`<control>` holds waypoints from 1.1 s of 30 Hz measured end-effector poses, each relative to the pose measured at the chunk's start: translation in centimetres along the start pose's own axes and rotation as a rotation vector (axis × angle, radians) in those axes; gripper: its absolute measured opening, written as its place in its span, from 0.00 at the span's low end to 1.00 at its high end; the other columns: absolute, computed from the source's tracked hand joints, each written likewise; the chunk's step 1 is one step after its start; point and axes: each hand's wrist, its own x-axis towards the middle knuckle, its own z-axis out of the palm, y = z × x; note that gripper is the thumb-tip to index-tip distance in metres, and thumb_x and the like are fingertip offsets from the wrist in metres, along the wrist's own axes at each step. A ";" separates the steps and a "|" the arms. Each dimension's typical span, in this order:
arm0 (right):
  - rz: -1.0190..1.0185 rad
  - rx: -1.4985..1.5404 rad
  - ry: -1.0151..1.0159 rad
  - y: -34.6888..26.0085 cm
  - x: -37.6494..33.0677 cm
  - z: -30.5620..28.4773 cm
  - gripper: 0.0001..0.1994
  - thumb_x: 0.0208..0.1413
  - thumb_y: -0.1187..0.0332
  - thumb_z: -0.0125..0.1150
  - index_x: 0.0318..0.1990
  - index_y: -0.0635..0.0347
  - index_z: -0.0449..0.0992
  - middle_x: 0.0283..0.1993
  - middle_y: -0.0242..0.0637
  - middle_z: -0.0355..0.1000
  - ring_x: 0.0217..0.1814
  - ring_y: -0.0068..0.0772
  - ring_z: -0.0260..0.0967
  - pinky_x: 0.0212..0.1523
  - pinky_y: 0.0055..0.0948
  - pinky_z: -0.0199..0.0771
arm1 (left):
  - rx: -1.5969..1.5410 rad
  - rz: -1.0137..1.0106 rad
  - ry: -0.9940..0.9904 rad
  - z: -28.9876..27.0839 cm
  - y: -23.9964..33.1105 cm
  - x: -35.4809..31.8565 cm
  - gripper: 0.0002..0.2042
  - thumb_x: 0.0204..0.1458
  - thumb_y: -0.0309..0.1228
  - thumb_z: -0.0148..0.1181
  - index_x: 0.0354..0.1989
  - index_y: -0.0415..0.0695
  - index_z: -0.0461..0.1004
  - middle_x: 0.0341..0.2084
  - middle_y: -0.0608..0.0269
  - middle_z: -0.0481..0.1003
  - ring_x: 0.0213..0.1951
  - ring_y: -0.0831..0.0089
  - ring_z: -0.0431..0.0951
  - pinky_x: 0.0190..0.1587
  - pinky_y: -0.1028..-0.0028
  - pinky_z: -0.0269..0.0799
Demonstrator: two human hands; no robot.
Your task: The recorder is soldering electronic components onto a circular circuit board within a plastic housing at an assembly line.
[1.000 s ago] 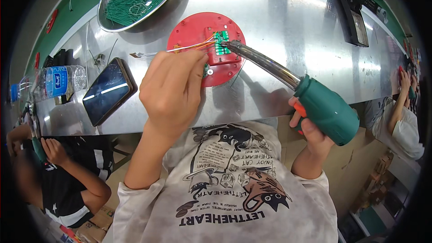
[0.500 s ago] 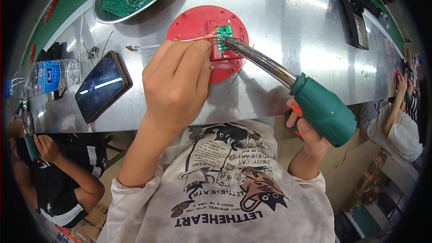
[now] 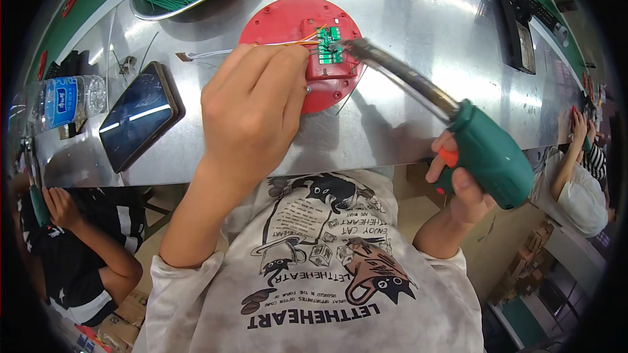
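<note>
My left hand is closed in a pinch at the left side of a small green circuit board, on thin wires; its fingertips hide the exact grip. The white and orange wires run leftward behind the hand to a small flat end piece. The board sits in a raised block on a round red plastic housing, lying on the metal table. Wrapped round a green soldering gun with an orange trigger is my right hand. The gun's long metal barrel points at the board; its tip is blurred by motion.
On the left lie a dark phone and a water bottle. A metal bowl of green wires stands at the back left, a black tray-like stand at the back right. Other people work at both sides.
The soldering gun has moved right, drawing its tip toward the board's right edge. My left hand keeps its pinch by the board. The whole view has shifted slightly.
</note>
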 end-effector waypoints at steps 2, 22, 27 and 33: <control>0.002 -0.015 0.071 0.0 -0.2 -0.5 0.25 0.55 0.61 0.61 0.51 0.78 0.71 0.41 0.59 0.73 0.24 0.36 0.73 0.21 0.27 0.69 | -0.005 -0.006 -0.008 -0.1 0.1 0.1 0.12 0.41 0.17 0.65 0.37 0.36 0.78 0.29 0.57 0.77 0.29 0.61 0.76 0.31 0.67 0.73; -0.073 0.049 0.165 0.4 0.4 -0.7 0.22 0.58 0.61 0.59 0.48 0.78 0.72 0.40 0.62 0.72 0.16 0.34 0.71 0.23 0.28 0.70 | -0.020 -0.034 -0.043 -0.3 0.4 0.1 0.11 0.45 0.17 0.63 0.38 0.35 0.78 0.31 0.56 0.77 0.30 0.60 0.76 0.32 0.65 0.73; -0.049 0.083 0.167 0.5 0.3 -0.7 0.22 0.58 0.61 0.59 0.49 0.78 0.72 0.41 0.61 0.72 0.16 0.34 0.70 0.21 0.27 0.69 | -0.027 -0.026 -0.016 -0.2 0.5 0.2 0.09 0.45 0.17 0.63 0.37 0.36 0.78 0.30 0.56 0.77 0.30 0.59 0.76 0.33 0.65 0.73; -0.060 0.066 0.207 0.2 0.3 -0.4 0.21 0.58 0.63 0.59 0.49 0.77 0.73 0.42 0.59 0.73 0.16 0.34 0.70 0.19 0.27 0.69 | -0.126 -0.115 0.039 -1.1 0.7 0.7 0.08 0.46 0.18 0.65 0.36 0.36 0.79 0.32 0.55 0.77 0.31 0.58 0.76 0.32 0.66 0.73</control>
